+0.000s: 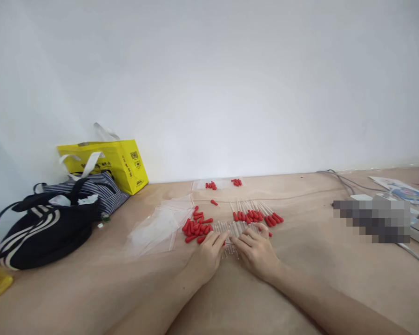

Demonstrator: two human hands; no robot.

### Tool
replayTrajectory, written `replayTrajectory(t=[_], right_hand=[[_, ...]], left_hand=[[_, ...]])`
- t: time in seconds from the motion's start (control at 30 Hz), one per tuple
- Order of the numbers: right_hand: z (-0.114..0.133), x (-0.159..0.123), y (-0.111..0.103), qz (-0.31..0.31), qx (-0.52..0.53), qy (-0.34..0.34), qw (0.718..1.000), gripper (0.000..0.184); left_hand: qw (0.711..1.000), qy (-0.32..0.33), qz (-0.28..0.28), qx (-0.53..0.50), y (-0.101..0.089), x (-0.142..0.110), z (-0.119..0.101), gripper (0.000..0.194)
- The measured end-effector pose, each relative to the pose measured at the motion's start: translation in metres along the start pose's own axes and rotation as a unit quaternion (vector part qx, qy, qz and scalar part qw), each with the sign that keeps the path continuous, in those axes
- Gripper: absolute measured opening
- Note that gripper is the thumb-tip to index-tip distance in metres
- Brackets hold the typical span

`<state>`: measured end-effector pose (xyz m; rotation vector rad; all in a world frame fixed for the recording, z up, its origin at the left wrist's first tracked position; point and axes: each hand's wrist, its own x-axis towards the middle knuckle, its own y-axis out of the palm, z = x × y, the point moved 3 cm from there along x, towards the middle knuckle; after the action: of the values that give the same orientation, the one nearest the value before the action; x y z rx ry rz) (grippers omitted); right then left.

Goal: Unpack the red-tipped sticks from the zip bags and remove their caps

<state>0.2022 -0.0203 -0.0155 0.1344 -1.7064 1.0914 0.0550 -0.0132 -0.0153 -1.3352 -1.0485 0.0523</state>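
My left hand (209, 253) is closed, thumb and fingers pinched, with a red rubber bulb (224, 243) showing in part at its fingertips. Beside it, my right hand (256, 251) bends its fingers over a pile of clear glass tubes (234, 229) and seems to grip one; its fingertips are partly hidden. Loose red rubber bulbs (195, 228) lie heaped just left of the tubes. Behind my right hand, several droppers (253, 215), glass tubes fitted with red bulbs, lie in a row with their bulbs toward me.
Clear plastic bags (157, 225) are spread at the left. A bag (221, 184) with red-bulbed droppers lies by the wall. Farther left stand a yellow bag (138, 172) and a black bag (52, 232). Cables (342, 179) and a blurred object (373, 221) are at the right.
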Motion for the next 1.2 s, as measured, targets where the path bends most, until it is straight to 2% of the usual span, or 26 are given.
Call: replayTrajectory(t=[0.17,0.27,0.37,0.47,0.63,0.73,0.87,1.07,1.2], right_hand=[[-0.003,-0.003,0.001,0.006,0.011,0.005,1.0,0.023],[-0.004,-0.002,0.002,0.01,0.021,0.009,1.0,0.021],[-0.004,-0.001,0.001,0.013,0.021,-0.002,1.0,0.02],[-0.003,-0.002,-0.003,0.017,0.015,-0.016,1.0,0.019],[-0.001,-0.002,-0.011,0.037,0.026,-0.015,0.999,0.019],[-0.001,-0.003,-0.012,0.034,0.029,-0.013,0.999,0.021],[-0.002,-0.005,-0.013,0.032,0.036,-0.017,0.999,0.022],[-0.002,-0.005,-0.013,0.022,0.04,-0.012,0.999,0.022],[-0.008,-0.006,-0.014,0.022,0.045,0.001,0.999,0.022]], left_hand=[[0.998,0.011,-0.052,0.042,-0.011,0.005,-0.004,0.022],[0.994,0.025,-0.087,0.055,-0.012,0.006,-0.005,0.019],[0.992,0.043,-0.099,0.062,-0.011,0.005,-0.006,0.018],[0.993,0.042,-0.081,0.073,-0.013,0.006,-0.007,0.018],[0.996,0.037,-0.009,0.086,-0.02,0.007,-0.01,0.015],[0.995,0.031,0.009,0.098,-0.022,0.007,-0.011,0.014],[0.994,0.025,0.017,0.105,-0.02,0.006,-0.01,0.013],[0.995,0.029,-0.002,0.101,-0.014,0.004,-0.008,0.015],[0.994,0.026,-0.005,0.104,-0.017,0.003,-0.005,0.016]])
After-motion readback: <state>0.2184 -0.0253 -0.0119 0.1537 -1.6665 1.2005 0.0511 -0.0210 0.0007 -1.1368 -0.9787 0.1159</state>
